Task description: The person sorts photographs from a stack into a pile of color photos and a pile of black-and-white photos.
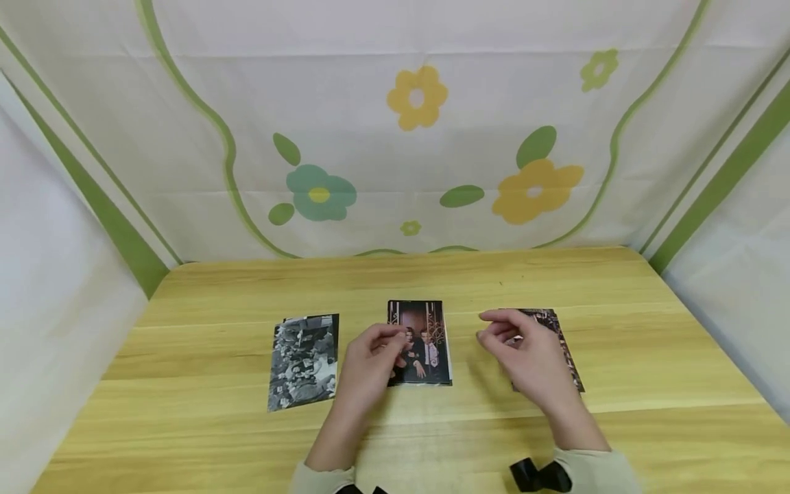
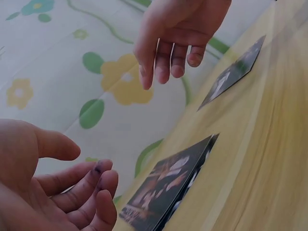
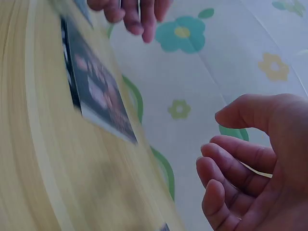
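Observation:
My left hand (image 1: pixel 367 367) hovers by the left edge of the middle photo stack (image 1: pixel 435 357), its fingers loosely bent with nothing between them. Dark smudges mark a fingertip in the left wrist view. My right hand (image 1: pixel 527 353) is raised over the right-hand photo stack (image 1: pixel 570 360) and covers much of it; its fingers are relaxed and hold nothing. On the left lies a black-and-white photo stack (image 1: pixel 304 360) showing a crowd. The middle stack's top picture shows people in dark clothes before an ornate gate, and other sheets stick out slightly beneath it.
All three stacks lie in a row on a wood-grain table (image 1: pixel 204 439). A white cloth (image 1: pixel 370 137) with printed flowers hangs behind the table's far edge, and more cloth hangs at both sides. Black straps (image 1: pixel 540 475) are at my sleeves.

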### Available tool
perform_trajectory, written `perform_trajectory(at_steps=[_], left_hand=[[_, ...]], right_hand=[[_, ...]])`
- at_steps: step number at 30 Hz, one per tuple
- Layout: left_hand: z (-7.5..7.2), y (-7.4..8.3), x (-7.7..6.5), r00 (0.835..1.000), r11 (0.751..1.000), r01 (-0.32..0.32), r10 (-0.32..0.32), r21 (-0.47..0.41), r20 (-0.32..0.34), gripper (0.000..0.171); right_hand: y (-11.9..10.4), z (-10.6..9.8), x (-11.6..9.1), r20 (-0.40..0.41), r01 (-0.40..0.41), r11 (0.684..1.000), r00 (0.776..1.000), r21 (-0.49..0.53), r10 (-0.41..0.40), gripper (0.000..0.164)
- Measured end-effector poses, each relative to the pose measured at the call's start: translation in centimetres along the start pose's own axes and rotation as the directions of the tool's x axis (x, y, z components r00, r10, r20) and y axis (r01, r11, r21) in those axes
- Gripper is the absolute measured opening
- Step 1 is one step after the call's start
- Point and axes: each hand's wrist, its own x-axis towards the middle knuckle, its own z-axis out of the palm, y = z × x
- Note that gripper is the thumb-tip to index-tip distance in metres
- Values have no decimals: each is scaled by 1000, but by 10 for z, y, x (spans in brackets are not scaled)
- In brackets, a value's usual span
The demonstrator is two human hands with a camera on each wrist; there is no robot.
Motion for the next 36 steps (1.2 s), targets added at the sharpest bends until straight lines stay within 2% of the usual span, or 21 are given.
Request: perform_trajectory(at_steps=[6,13,19,30,36], left_hand=[[-8,-3,2,1000,1000,2,-3,-28,-30,28],[-16,-8,5,999,1000,3,-4,-21,-51,27],[-24,-11,8,993,999,41,-44,-24,-106,26],[-25,-21,14,991,999,46,-47,-17,-126,26],[-25,-28,16,988,999,37,-41,-24,-152,25]], right_hand=[[-8,20,-5,-11,-15,999,1000,49,16,30],[-10,22,-5,-23,-38,998,999,39,39,30],[-12,24,-2,-16,-46,998,999,50,47,30],[-6,32,2,-2,-63,995,998,75,64,32],[6,42,5,46,-134,978,991,157,128,34]])
